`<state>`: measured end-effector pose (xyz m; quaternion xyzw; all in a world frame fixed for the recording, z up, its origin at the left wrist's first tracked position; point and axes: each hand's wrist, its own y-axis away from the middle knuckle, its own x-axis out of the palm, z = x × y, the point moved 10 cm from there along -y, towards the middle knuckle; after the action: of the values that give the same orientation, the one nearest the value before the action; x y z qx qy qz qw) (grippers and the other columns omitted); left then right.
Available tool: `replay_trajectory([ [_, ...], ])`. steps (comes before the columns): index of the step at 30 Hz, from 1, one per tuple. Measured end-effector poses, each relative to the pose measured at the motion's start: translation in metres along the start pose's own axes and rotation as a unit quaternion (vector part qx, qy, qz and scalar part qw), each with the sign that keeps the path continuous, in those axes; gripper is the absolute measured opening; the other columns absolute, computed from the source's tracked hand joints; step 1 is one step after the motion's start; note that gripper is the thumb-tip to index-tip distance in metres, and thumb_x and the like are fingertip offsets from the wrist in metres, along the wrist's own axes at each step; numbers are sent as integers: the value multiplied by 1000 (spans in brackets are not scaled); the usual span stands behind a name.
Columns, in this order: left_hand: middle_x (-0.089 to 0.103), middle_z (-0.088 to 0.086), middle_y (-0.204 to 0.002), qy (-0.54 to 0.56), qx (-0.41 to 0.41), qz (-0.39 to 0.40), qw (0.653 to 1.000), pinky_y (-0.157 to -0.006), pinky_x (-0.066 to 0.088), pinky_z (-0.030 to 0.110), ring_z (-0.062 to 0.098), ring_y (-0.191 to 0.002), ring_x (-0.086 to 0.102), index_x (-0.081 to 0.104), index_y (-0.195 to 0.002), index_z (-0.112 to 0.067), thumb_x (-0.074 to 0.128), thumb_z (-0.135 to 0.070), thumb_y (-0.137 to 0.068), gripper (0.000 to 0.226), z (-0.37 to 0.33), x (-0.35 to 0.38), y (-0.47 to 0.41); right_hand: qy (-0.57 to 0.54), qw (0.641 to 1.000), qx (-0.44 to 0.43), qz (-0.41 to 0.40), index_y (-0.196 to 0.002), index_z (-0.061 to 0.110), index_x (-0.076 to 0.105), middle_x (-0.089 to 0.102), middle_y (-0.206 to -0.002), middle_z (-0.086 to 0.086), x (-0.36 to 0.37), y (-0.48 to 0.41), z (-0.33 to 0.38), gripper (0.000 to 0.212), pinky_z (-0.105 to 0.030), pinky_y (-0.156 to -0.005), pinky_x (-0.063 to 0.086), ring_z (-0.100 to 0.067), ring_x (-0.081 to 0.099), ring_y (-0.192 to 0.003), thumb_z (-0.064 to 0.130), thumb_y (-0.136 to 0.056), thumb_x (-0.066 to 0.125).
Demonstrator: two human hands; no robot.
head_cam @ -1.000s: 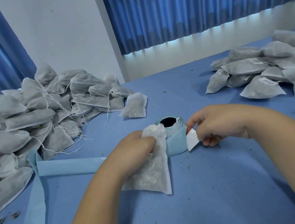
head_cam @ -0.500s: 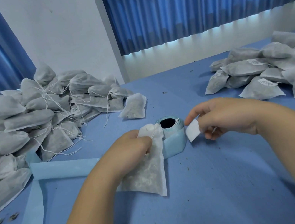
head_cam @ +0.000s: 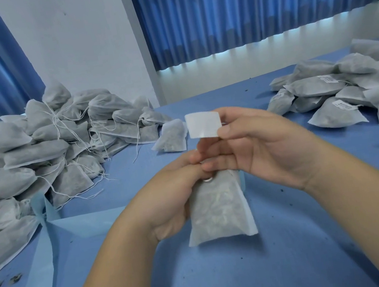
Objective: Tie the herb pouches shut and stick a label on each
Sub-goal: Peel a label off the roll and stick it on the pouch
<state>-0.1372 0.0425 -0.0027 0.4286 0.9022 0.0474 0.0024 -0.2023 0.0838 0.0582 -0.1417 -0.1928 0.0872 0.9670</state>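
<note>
Both forearms are reaching in over a blue table [head_cam: 255, 270]. The left hand [head_cam: 167, 197] is gripping a herb pouch [head_cam: 220, 211] near its top, fingers curled round it and holding it upright at centre. The right hand [head_cam: 259, 149], palm facing the camera, is pinching a white label [head_cam: 203, 128] between thumb and forefinger just above the pouch. The label's visible side is showing no print. The writing on the labelled pouches [head_cam: 340, 93] at far right is too small to read.

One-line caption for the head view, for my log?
Left hand grips a herb pouch near its top; right hand pinches a white label above it, unlabelled pile left, labelled pile right.
</note>
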Motion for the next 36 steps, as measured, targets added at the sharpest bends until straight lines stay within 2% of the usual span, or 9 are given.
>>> replay_trajectory([
  [5, 72, 5, -96, 75, 6, 48, 996, -70, 57, 27, 16, -86, 70, 65, -113, -13, 53, -3, -75, 41, -6, 8, 2, 30, 997, -26, -60, -98, 0, 60, 67, -81, -15, -10, -1, 2, 14, -35, -79, 59, -33, 68, -90, -3, -85, 54],
  [8, 70, 8, -96, 86, 7, 66, 994, -74, 57, 30, 20, -88, 69, 69, -102, -11, 52, 0, -75, 34, -7, 10, 5, 125, 982, -69, -120, -93, 6, 65, 71, -83, -10, -19, 2, 11, 17, -31, -75, 58, -24, 71, -85, -6, -89, 53],
  [13, 65, 17, -106, 121, -1, 74, 990, -77, 58, 32, 24, -91, 67, 66, -113, 1, 50, 1, -73, 43, -10, 8, 5, 358, 902, -165, -175, -82, 20, 70, 72, -84, -5, -19, 11, 32, 29, -32, -74, 56, -23, 67, -82, -6, -86, 58],
  [16, 70, 13, -100, 161, 2, 98, 982, -72, 58, 31, 22, -87, 70, 73, -104, -3, 48, 1, -75, 39, -14, 11, 7, 470, 837, -222, -167, -86, 14, 74, 68, -84, -2, -7, 15, 40, 24, -26, -72, 52, -15, 62, -78, -5, -84, 60],
  [19, 73, 11, -99, 190, 6, 116, 975, -71, 58, 31, 22, -87, 72, 77, -98, -5, 46, 2, -77, 38, -18, 14, 10, 551, 781, -263, -135, -88, 12, 76, 67, -86, -2, 8, 18, 42, 22, -30, -70, 50, -15, 60, -75, -5, -82, 62],
  [26, 69, 12, -90, 183, -3, 103, 978, -69, 58, 31, 23, -81, 70, 76, -89, -6, 47, 1, -76, 33, -15, 7, 9, 638, 742, -197, -49, -96, 21, 78, 66, -93, 4, 16, 11, 26, 29, -24, -80, 44, -18, 60, -89, -2, -86, 63],
  [30, 62, 12, -86, 245, -38, 125, 961, -64, 57, 32, 23, -74, 67, 66, -103, -3, 48, -3, -77, 32, -12, 14, 10, 662, 737, -136, -22, -108, 25, 75, 62, -104, 6, 12, 6, 14, 32, -23, -87, 41, -16, 54, -101, 4, -94, 55],
  [33, 65, 11, -92, 252, -39, 108, 961, -67, 59, 32, 24, -80, 69, 62, -118, -6, 51, -4, -82, 37, -9, 14, 7, 683, 722, -106, -5, -116, 30, 71, 58, -112, 6, 10, 5, 7, 39, -34, -90, 42, -17, 50, -106, 3, -95, 52],
  [36, 71, 14, -109, 244, -27, 51, 968, -80, 59, 35, 25, -93, 72, 71, -114, 0, 52, -12, -85, 37, -6, 4, 3, 698, 713, -63, 20, -126, 35, 63, 50, -127, 12, 7, 3, -3, 56, -37, -96, 42, -16, 46, -117, -5, -90, 51],
])
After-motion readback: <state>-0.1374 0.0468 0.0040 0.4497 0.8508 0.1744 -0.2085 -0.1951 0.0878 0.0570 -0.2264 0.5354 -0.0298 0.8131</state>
